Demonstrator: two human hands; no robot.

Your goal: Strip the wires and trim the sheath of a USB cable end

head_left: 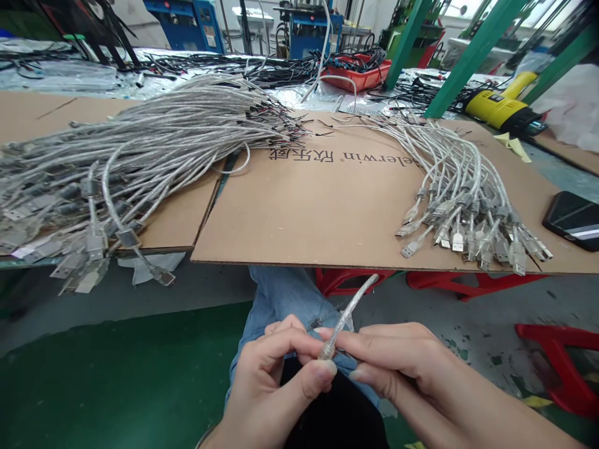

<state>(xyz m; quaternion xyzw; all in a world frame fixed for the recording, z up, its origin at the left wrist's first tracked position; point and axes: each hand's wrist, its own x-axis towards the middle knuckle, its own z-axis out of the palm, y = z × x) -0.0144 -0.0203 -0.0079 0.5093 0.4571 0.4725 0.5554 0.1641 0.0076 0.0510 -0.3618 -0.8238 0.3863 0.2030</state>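
Observation:
A short length of clear-jacketed, silvery cable [347, 317] rises from between my two hands, above my lap. My left hand [279, 380] pinches its lower end between thumb and index finger. From the right, my right hand [408, 362] is closed, its fingertips against the same cable end; some thin dark strands show beside them. The exact grip of these fingers is partly hidden. On the cardboard to the left lies a large heap of similar USB cables [178, 125], with plugs toward me. A smaller bunch of USB cables [468, 181] lies at the right.
Cardboard sheets [299, 212] cover the table up to its near edge. A black phone [574, 218] lies at the right, with a yellow heat gun [498, 111] behind it. Farther back are a red tray [358, 76] of dark cables and green posts [468, 62]. Red stools [561, 362] stand below.

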